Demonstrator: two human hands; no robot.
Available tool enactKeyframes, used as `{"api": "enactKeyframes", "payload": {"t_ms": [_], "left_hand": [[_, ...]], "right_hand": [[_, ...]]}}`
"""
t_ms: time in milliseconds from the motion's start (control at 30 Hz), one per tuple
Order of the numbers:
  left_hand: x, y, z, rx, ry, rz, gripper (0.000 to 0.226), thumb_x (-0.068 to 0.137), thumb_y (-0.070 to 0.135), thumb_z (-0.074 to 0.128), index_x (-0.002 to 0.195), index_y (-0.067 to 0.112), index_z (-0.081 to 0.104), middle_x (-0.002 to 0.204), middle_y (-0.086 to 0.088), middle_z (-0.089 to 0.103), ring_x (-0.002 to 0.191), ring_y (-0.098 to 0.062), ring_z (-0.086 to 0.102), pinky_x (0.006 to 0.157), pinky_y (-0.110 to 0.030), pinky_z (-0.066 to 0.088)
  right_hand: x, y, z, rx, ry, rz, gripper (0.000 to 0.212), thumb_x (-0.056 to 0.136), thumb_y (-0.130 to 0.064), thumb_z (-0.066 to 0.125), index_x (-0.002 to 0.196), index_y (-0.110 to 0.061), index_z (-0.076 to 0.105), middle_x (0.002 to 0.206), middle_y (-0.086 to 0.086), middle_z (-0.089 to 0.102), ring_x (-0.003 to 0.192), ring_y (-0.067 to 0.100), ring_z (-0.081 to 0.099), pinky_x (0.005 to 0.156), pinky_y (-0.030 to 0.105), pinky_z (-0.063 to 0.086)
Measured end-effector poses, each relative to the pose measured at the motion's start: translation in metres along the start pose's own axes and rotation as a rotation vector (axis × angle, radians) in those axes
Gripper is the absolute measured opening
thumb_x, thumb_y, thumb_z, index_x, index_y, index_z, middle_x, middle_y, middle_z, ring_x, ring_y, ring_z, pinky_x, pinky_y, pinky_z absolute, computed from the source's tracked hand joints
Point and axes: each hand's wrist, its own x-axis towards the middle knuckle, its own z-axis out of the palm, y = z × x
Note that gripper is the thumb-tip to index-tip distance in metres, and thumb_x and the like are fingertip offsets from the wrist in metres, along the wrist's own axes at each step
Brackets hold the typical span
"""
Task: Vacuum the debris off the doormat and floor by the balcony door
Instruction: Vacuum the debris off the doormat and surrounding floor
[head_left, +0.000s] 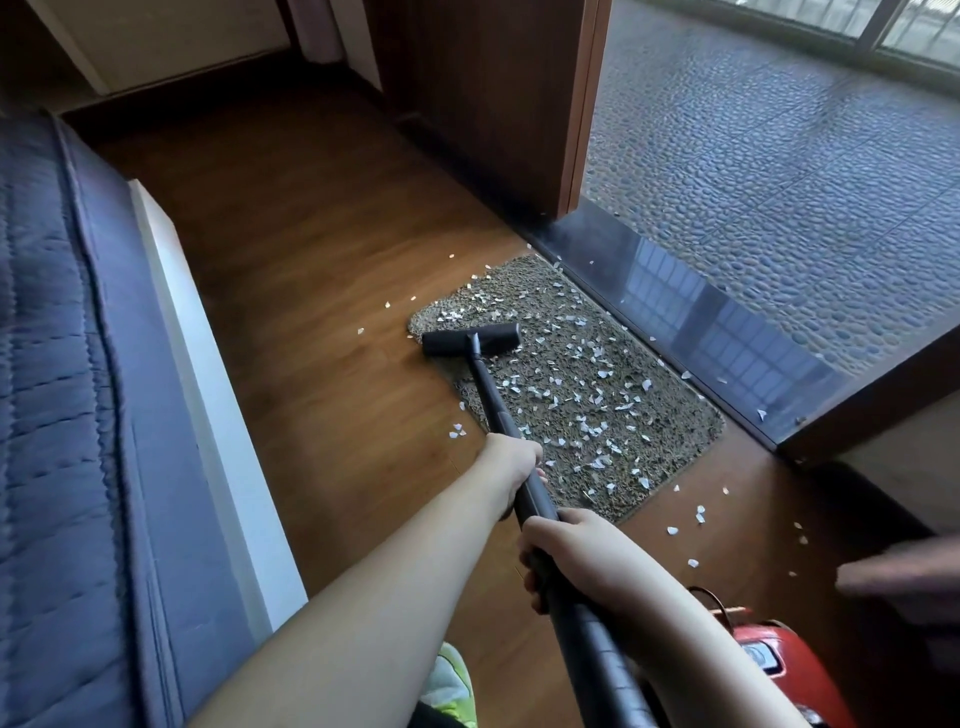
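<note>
Wooden floor (322, 291), littered doormat (587, 384), red vacuum body (774, 654) cut off

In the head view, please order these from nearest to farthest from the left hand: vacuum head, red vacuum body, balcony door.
From the left hand:
1. Vacuum head, ahead, on the mat's left edge.
2. Red vacuum body, behind, to the right.
3. Balcony door, far ahead.

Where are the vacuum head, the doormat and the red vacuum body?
vacuum head (470, 339): head view, middle of the black bar.
doormat (670, 415): head view, right part of the pile.
red vacuum body (769, 649): head view, top of the casing.
</note>
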Motion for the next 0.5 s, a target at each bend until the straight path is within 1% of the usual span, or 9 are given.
{"api": "enactKeyframes", "payload": {"t_ms": [100,200,267,333,400,433,500], "left_hand": [[0.010,0.007,-0.007,0.012,0.021,0.012,0.013,0.090,-0.004,0.048,0.102,-0.003,0.044,0.061,-0.010,0.048,0.049,-0.019,0.047,0.049,-0.025,0.042],[0.020,0.013,-0.016,0.027,0.049,0.002,0.015,0.090,-0.003,0.049,0.106,-0.004,0.047,0.062,-0.011,0.049,0.048,-0.019,0.048,0.045,-0.026,0.042],[0.029,0.017,-0.023,0.045,0.052,0.000,0.021,0.090,-0.002,0.049,0.111,-0.006,0.050,0.062,-0.011,0.049,0.047,-0.020,0.048,0.044,-0.025,0.043],[0.036,0.021,-0.027,0.046,0.053,-0.012,0.024,0.090,-0.003,0.047,0.114,-0.004,0.051,0.062,-0.010,0.048,0.042,-0.019,0.048,0.043,-0.025,0.045],[0.044,0.025,-0.030,0.038,0.051,-0.012,0.020,0.090,-0.003,0.048,0.110,-0.002,0.050,0.060,-0.010,0.047,0.033,-0.016,0.046,0.045,-0.024,0.044],[0.048,0.026,-0.032,0.041,0.060,-0.007,0.023,0.089,-0.002,0.049,0.112,-0.004,0.050,0.059,-0.010,0.047,0.032,-0.015,0.045,0.047,-0.024,0.043],[0.055,0.029,-0.034,0.058,0.073,0.006,0.034,0.088,-0.001,0.050,0.121,-0.007,0.051,0.059,-0.009,0.049,0.038,-0.018,0.047,0.050,-0.024,0.042]], "right_hand": [[0.011,-0.005,0.004,0.017,-0.006,-0.010,0.011,0.085,0.002,0.048,0.076,-0.005,0.046,0.060,0.008,0.046,0.041,0.016,0.049,0.041,0.023,0.042],[0.024,-0.008,0.009,0.041,-0.019,-0.012,0.011,0.085,0.003,0.047,0.078,-0.005,0.046,0.060,0.008,0.045,0.041,0.016,0.048,0.040,0.022,0.042],[0.034,-0.010,0.013,0.051,-0.025,-0.015,0.012,0.085,0.002,0.047,0.076,-0.005,0.046,0.061,0.009,0.045,0.041,0.016,0.048,0.040,0.022,0.041],[0.044,-0.012,0.016,0.059,-0.024,-0.019,0.013,0.085,0.002,0.047,0.074,-0.005,0.046,0.057,0.008,0.044,0.040,0.016,0.047,0.040,0.021,0.041],[0.054,-0.015,0.019,0.073,-0.014,-0.021,0.013,0.085,0.002,0.047,0.074,-0.004,0.047,0.055,0.008,0.044,0.038,0.016,0.046,0.040,0.021,0.041],[0.058,-0.015,0.021,0.078,-0.010,-0.021,0.013,0.084,0.002,0.048,0.073,-0.005,0.047,0.056,0.008,0.045,0.039,0.016,0.047,0.041,0.021,0.041],[0.065,-0.017,0.024,0.083,-0.002,-0.018,0.014,0.084,0.001,0.048,0.072,-0.006,0.047,0.057,0.008,0.045,0.040,0.016,0.047,0.041,0.022,0.041]]}}
